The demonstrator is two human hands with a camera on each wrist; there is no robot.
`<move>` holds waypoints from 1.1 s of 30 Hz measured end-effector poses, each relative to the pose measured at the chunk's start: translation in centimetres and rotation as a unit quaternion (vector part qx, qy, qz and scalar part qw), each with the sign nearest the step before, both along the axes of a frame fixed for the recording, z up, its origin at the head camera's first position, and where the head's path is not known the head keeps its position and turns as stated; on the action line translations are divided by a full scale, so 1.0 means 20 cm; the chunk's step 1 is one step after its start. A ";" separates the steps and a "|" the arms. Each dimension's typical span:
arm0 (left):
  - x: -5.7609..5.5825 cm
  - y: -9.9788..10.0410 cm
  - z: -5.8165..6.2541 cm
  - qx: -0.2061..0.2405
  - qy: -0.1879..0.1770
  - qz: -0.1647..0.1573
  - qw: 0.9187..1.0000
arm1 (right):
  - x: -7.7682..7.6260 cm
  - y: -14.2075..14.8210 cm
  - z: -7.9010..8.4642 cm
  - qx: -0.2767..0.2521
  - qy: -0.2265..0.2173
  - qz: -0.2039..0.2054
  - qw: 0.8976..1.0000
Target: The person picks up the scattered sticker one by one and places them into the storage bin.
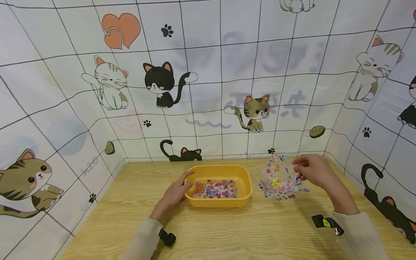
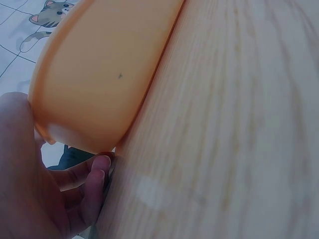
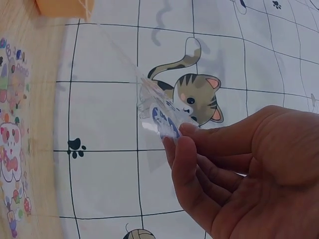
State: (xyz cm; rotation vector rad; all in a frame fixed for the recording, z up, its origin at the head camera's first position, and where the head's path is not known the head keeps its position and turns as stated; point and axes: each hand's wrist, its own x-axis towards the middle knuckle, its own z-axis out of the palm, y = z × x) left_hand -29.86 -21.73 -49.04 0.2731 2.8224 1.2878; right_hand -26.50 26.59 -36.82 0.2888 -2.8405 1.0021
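Note:
A yellow plastic basin [image 1: 218,203] stands on the table, with colourful sticker sheets [image 1: 217,190] lying inside it. My left hand [image 1: 173,196] grips the basin's left end, the thumb up at the rim and the other fingers low by its outer wall in the left wrist view. To the right of the basin, my right hand [image 1: 315,172] pinches a clear sticker sheet [image 3: 163,120] with blue print between thumb and fingers. The held sheet is raised and tilted. Below it, more printed sticker sheets [image 1: 282,196] lie on the table, partly overlapped by it in the head view.
The wood-grain table [image 1: 227,234] is enclosed at the back and both sides by a white gridded cloth [image 1: 208,86] printed with cartoon cats. Black straps with small devices sit around both wrists.

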 end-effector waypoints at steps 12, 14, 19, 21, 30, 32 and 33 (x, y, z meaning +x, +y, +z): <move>0.00 0.00 0.00 -0.002 -0.001 0.003 1.000 | 0.04 -0.06 0.06 -0.007 0.018 -0.008 1.000; 0.00 0.00 0.00 -0.002 -0.002 0.002 1.000 | 0.05 -0.08 0.06 -0.009 0.024 -0.008 1.000; 0.00 0.00 0.00 0.002 -0.005 0.003 1.000 | 0.05 -0.11 0.07 -0.022 0.034 -0.008 0.999; 0.00 0.00 0.00 0.002 -0.005 0.001 1.000 | 0.05 -0.12 0.07 -0.027 0.036 -0.008 0.999; 0.00 0.00 0.01 0.000 -0.003 0.000 1.000 | 0.06 -0.20 0.08 -0.044 0.054 0.003 0.998; 0.00 0.00 0.01 0.000 -0.004 0.002 1.000 | 0.05 -0.22 0.08 -0.045 0.058 0.010 0.997; 0.00 0.00 0.01 0.001 -0.004 0.003 1.000 | 0.05 -0.23 0.08 -0.045 0.061 0.012 0.997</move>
